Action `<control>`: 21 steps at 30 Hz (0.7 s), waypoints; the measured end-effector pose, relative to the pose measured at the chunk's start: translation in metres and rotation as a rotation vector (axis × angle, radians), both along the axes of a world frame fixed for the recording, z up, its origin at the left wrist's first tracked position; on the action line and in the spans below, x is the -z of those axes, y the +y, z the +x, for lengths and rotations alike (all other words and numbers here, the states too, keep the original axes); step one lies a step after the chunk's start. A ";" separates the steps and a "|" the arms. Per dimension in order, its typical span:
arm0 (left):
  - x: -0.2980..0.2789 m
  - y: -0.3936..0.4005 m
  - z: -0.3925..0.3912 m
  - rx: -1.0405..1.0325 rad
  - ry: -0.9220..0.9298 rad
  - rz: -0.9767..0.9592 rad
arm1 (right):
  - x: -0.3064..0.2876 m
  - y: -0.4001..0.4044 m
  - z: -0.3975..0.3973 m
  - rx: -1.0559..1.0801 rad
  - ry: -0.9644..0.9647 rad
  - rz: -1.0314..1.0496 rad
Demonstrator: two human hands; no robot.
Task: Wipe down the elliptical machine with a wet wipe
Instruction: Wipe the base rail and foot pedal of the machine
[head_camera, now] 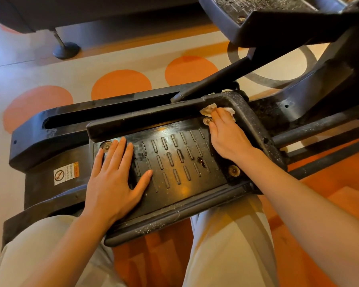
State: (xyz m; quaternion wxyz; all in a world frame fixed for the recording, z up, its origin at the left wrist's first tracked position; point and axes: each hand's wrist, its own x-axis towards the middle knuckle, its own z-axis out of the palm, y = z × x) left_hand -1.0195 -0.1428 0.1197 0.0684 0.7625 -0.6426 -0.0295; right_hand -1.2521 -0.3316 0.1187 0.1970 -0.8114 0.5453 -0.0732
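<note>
**Two hands on the near foot pedal, wipe at its far right corner**

Two hands of ours are on the black foot pedal (174, 160) of the elliptical machine (311, 94). At far left a warning sticker (66, 173) sits on the rear base, beside the pedal's left end. Our left hand (115, 179) lies flat on the ribbed tread there, fingers straight and spread, holding nothing; its fingertips reach close to a round bolt cap (105, 145) under the raised far rim. To its right the ribbed tread is uncovered as far as the other wrist. Our right hand (228, 135) presses the wet wipe (210, 108) into the far right corner, where the far rim meets the right edge; the crumpled wipe shows beyond the fingertips. Rightward, dark bars (319, 131) run off from the pedal.
</note>
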 end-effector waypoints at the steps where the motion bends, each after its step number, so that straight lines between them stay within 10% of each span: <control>1: 0.000 0.000 0.000 0.000 0.000 0.000 | 0.000 0.000 -0.003 0.000 0.002 0.002; 21: 0.000 0.000 -0.002 0.003 -0.003 0.001 | -0.002 0.021 -0.003 0.031 0.074 0.102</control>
